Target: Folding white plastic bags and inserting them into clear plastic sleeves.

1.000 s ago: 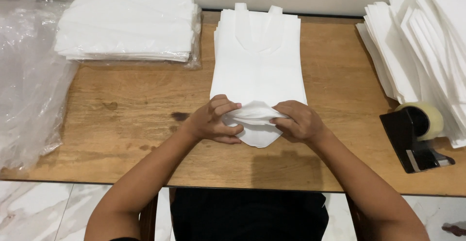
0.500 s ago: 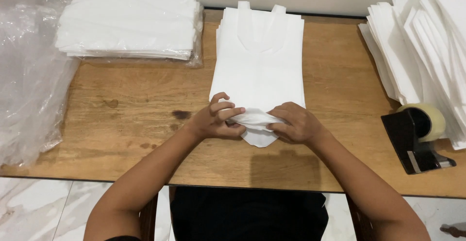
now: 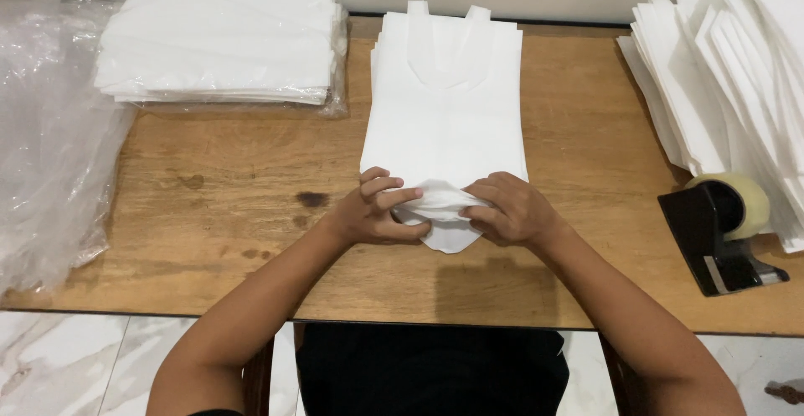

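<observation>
White bag stack [image 3: 444,106], handled-bag shape with two handle tabs at the far end, lies flat lengthwise on the middle of the wooden table [image 3: 243,215]; its near end is bunched into a roll between both hands. Left hand [image 3: 377,211]: fingers curled over the top of the roll, thumb beneath, clamped on the material. Right hand [image 3: 511,211]: fingers closed down on the other end of the roll, likewise gripping it. Hands sit close together, roll between them; a small flap of the bag pokes out toward the table edge below. Judgement on technique: keep both hands level so the roll runs square to the long edges; pressure should be even left and right, or the layers will likely skew and fan out. The flat part ahead looks smooth, so rolling tight from the start should hold. Surroundings: wrapped pack of white bags [image 3: 222,43] at far left, loose clear plastic film [image 3: 50,131] at left edge, fanned white bags [image 3: 737,72] at right, tape dispenser [image 3: 720,232] near right, well apart from the hands.
</observation>
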